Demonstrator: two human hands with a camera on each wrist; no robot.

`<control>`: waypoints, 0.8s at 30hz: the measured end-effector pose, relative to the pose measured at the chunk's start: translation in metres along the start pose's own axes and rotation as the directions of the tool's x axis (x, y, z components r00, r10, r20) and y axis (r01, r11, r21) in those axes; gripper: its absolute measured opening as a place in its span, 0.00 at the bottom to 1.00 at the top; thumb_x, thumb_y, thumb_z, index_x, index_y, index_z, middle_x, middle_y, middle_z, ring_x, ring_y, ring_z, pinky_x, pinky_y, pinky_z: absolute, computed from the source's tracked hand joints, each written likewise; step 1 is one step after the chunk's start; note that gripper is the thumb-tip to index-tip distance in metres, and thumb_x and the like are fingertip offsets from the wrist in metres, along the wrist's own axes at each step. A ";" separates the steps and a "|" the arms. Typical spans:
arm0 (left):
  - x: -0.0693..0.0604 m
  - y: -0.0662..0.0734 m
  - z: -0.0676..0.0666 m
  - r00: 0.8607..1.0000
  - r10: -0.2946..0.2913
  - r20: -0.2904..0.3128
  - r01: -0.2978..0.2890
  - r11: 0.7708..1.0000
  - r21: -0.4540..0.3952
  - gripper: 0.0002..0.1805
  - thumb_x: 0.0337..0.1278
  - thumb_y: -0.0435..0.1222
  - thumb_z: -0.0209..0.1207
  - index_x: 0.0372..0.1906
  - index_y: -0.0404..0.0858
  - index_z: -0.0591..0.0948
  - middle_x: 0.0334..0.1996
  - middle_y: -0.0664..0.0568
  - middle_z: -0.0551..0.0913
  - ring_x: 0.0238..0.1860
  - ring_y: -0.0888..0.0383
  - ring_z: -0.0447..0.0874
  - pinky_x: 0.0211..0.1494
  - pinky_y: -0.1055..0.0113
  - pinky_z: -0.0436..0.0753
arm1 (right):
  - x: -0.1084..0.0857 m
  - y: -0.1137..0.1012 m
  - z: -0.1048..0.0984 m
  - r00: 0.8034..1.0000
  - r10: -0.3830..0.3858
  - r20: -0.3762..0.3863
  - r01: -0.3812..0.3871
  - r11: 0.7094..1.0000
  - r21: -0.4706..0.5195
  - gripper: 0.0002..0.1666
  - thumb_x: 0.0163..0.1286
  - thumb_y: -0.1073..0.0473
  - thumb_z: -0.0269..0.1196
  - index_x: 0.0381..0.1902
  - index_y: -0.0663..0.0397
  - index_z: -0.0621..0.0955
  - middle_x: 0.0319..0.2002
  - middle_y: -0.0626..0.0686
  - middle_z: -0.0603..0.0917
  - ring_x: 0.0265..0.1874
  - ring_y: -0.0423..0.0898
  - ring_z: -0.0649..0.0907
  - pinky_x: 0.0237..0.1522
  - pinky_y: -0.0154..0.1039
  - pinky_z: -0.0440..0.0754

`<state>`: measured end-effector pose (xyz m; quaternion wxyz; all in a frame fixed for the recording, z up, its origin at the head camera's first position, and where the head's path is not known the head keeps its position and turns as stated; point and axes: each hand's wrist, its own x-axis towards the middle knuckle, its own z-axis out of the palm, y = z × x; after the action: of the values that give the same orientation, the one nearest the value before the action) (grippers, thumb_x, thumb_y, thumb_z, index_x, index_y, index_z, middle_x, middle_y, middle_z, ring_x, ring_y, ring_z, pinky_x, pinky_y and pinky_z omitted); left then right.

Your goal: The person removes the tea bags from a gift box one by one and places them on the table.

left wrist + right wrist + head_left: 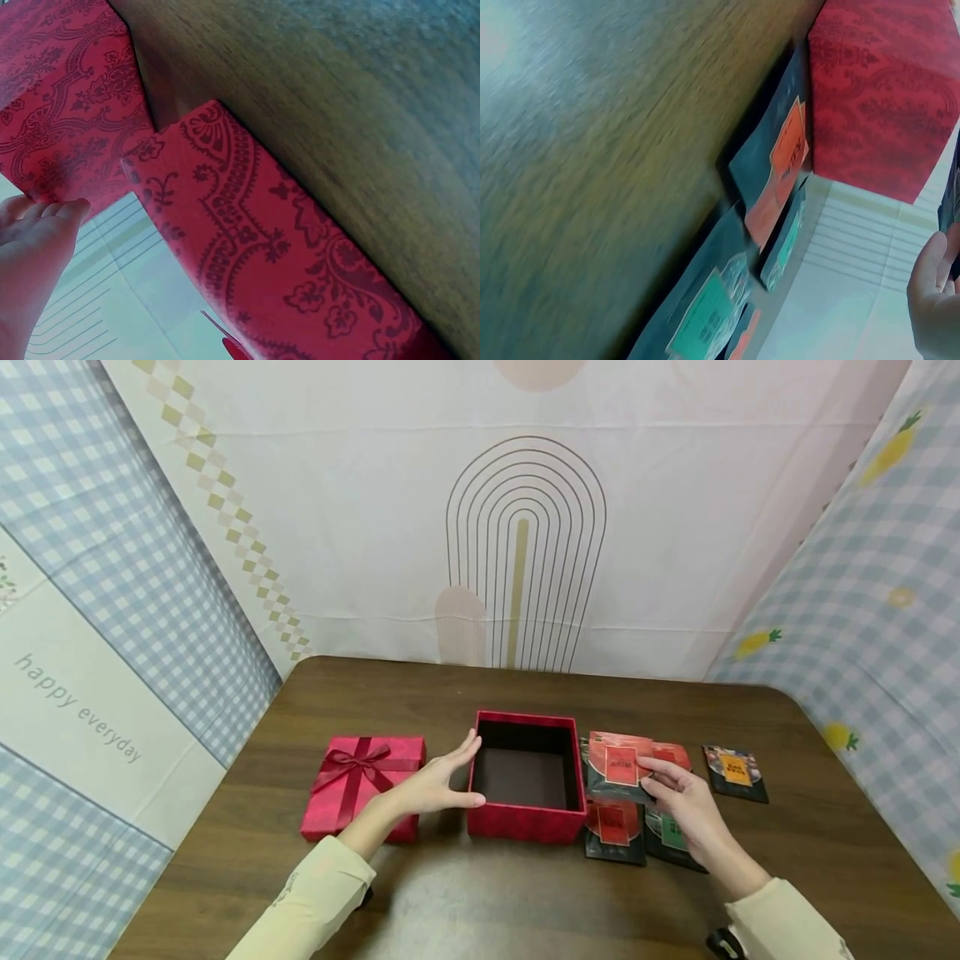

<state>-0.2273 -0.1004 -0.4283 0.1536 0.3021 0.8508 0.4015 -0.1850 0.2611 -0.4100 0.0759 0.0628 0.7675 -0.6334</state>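
Observation:
A red patterned gift box (527, 822) stands lidless on the table, its dark inside facing up. My left hand (431, 787) is at its left side, fingers extended by the rim and thumb by the near left corner. My right hand (686, 810) pinches the right edge of a red and black packet (619, 765) between thumb and fingers, just right of the box. Beneath and around it lie a second red packet (612, 831), a green-labelled packet (670, 837) and another red packet (672, 753). In the right wrist view the held packet (950, 195) shows only partly.
The box lid (337, 781), tied with a dark red ribbon bow, lies left of the box. A packet with an orange label (735, 771) lies apart at the right. The brown wooden table (495, 902) ends at a white patterned cloth (360, 560) behind.

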 end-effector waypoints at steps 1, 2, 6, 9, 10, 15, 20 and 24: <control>0.000 0.000 0.000 1.000 0.001 0.000 -0.001 1.000 0.001 0.49 0.52 0.46 0.62 0.71 0.36 0.45 0.72 0.48 0.36 0.70 0.50 0.42 0.68 0.53 0.54 | 0.000 0.001 -0.002 1.000 -0.002 -0.003 0.002 1.000 0.003 0.25 0.66 0.54 0.58 0.60 0.53 0.72 0.37 0.31 0.78 0.34 0.31 0.79 0.41 0.31 0.78; 0.000 -0.001 0.000 1.000 0.002 0.000 -0.002 1.000 0.002 0.49 0.52 0.47 0.62 0.71 0.36 0.45 0.72 0.48 0.36 0.70 0.50 0.42 0.68 0.53 0.54 | -0.001 0.002 -0.005 1.000 -0.004 -0.008 0.004 1.000 0.003 0.24 0.66 0.54 0.58 0.59 0.52 0.72 0.37 0.31 0.78 0.34 0.31 0.80 0.41 0.31 0.78; 0.000 -0.002 0.001 1.000 0.005 -0.004 -0.005 1.000 0.007 0.49 0.52 0.46 0.62 0.71 0.37 0.45 0.72 0.48 0.36 0.70 0.50 0.43 0.68 0.53 0.54 | -0.003 0.007 -0.015 1.000 0.003 -0.025 -0.004 1.000 -0.009 0.20 0.66 0.54 0.58 0.56 0.45 0.74 0.37 0.30 0.77 0.34 0.30 0.79 0.39 0.29 0.78; 0.000 -0.002 0.001 1.000 0.005 -0.005 -0.005 1.000 0.006 0.49 0.52 0.46 0.62 0.71 0.37 0.45 0.72 0.47 0.36 0.70 0.50 0.43 0.68 0.53 0.54 | -0.005 0.011 -0.022 0.999 0.022 -0.033 -0.023 1.000 -0.012 0.16 0.66 0.54 0.57 0.51 0.36 0.75 0.35 0.28 0.77 0.34 0.29 0.78 0.39 0.30 0.78; 0.000 -0.001 0.000 1.000 0.004 -0.005 -0.004 1.000 0.006 0.49 0.52 0.46 0.62 0.71 0.37 0.45 0.72 0.47 0.36 0.70 0.50 0.43 0.68 0.53 0.54 | -0.006 0.011 -0.025 0.999 0.025 -0.034 -0.025 1.000 -0.009 0.14 0.67 0.55 0.57 0.50 0.33 0.75 0.35 0.27 0.77 0.33 0.29 0.78 0.39 0.30 0.78; 0.000 -0.001 0.000 1.000 0.002 -0.005 -0.002 1.000 0.011 0.49 0.52 0.45 0.62 0.71 0.36 0.46 0.72 0.47 0.37 0.70 0.50 0.43 0.68 0.53 0.54 | -0.008 0.016 -0.034 0.999 0.001 -0.039 0.001 0.999 0.044 0.14 0.67 0.57 0.57 0.40 0.25 0.76 0.33 0.27 0.79 0.32 0.28 0.78 0.36 0.30 0.78; 0.000 0.000 -0.001 1.000 0.005 -0.004 -0.005 1.000 0.013 0.49 0.52 0.46 0.62 0.71 0.34 0.46 0.72 0.46 0.37 0.70 0.49 0.43 0.68 0.52 0.54 | -0.009 0.023 -0.043 0.998 -0.005 -0.058 0.010 0.996 0.084 0.15 0.66 0.58 0.58 0.36 0.22 0.77 0.32 0.27 0.80 0.30 0.28 0.78 0.31 0.29 0.77; 0.000 0.000 -0.001 1.000 0.004 -0.004 -0.004 1.000 0.013 0.49 0.52 0.46 0.62 0.71 0.34 0.46 0.72 0.47 0.37 0.70 0.49 0.43 0.68 0.52 0.54 | -0.010 0.027 -0.050 0.999 -0.015 -0.049 0.020 0.994 0.104 0.15 0.66 0.58 0.58 0.36 0.22 0.78 0.33 0.27 0.80 0.30 0.28 0.78 0.31 0.29 0.77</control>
<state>-0.2281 -0.1010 -0.4275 0.1491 0.3039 0.8532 0.3968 -0.1715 0.3156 -0.4250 0.0482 0.0752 0.7356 -0.6715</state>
